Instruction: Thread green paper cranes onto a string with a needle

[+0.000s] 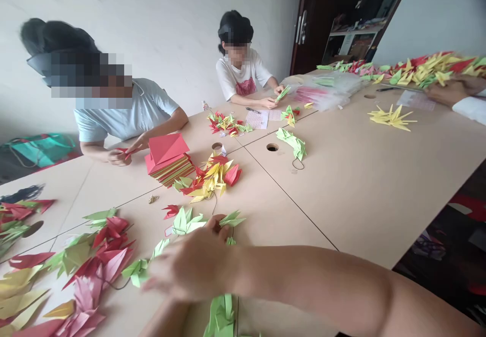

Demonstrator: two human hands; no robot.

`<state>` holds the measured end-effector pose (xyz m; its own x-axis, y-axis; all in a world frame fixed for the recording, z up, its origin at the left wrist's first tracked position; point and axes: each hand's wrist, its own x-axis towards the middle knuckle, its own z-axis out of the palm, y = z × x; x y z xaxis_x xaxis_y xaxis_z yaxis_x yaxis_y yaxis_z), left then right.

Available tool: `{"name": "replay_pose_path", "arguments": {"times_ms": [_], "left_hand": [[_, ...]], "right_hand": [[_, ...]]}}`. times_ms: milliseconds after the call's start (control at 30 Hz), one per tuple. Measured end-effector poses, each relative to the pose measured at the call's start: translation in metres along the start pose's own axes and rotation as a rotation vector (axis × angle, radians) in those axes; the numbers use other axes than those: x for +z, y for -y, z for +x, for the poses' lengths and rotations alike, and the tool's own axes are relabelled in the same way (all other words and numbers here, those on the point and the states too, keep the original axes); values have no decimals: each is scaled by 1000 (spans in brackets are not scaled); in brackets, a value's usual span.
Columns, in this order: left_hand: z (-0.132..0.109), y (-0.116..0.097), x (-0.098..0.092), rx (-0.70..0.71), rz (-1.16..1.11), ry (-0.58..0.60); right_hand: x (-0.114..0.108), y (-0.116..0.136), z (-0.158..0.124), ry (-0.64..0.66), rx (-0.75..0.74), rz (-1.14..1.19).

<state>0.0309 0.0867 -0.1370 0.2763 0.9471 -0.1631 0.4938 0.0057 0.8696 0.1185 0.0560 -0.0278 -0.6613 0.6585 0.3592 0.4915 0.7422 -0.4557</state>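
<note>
Near the middle of the counter (334, 185), the right hand (193, 266) reaches leftward over folded green pieces (184, 221); it is blurred, and I cannot tell how wide or narrow its grip is. A left forearm (167, 317) passes beneath it, and the left hand is hidden enough that I cannot tell its state. Fingers (217, 223) just beyond the right hand touch a green tip (233, 219), though whose they are is unclear. More green lies left of the hand and nearer, under the arm. Being folded paper, the pieces should be very light, fairly stiff along the creases, and easily crushed or bent at the points. Their thick folded bases look the best place to pinch, gently; the thin dark cord (214, 204) beyond could snag.
</note>
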Motion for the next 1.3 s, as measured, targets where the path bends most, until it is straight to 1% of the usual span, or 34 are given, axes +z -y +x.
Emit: {"name": "replay_pose_path", "arguments": {"times_ms": [67,100,167,233,267,333,400,533,600,667,767,867,967,1067,1133,1200,1233,1300], "left_hand": [[0,1,1,5,-30,-17],[-1,0,2,11,-46,-25],[-3,-3,3,20,-73,-44],[-6,-8,5,25,-95,-81],[-7,-11,6,27,-103,-102],[-8,-15,7,34,-121,-125],[-9,-17,8,38,-148,-113],[-13,-16,8,23,-238,-40],[-14,-15,7,14,-279,-13],[-14,-16,7,6,-318,18],[-12,-19,7,-6,-383,49],[-11,-21,7,-7,-437,20],[-11,-18,4,6,-461,-20],[-14,-14,0,53,-420,-22],[-16,-13,-1,123,-341,2],[-18,-14,-1,193,-276,55],[-19,-15,-1,217,-266,80],[-19,-18,-2,217,-303,100]], "right_hand": [[-13,-24,-32,-79,201,23],[-20,-34,-51,-169,366,38],[-31,-49,-87,-192,461,44],[-36,-57,-114,-201,538,60],[-36,-59,-123,-197,567,79],[-31,-67,-131,-179,605,142],[-23,-79,-127,-164,617,222],[-8,-110,-104,-160,656,396],[-1,-122,-90,-112,673,511],[4,-129,-78,-24,678,635],[7,-133,-64,85,675,787],[7,-136,-56,117,671,889],[9,-138,-55,80,679,944],[14,-139,-57,20,674,974],[16,-139,-59,-2,661,982],[16,-139,-60,0,660,988],[15,-139,-60,8,667,996],[13,-138,-61,37,689,1013]]}}
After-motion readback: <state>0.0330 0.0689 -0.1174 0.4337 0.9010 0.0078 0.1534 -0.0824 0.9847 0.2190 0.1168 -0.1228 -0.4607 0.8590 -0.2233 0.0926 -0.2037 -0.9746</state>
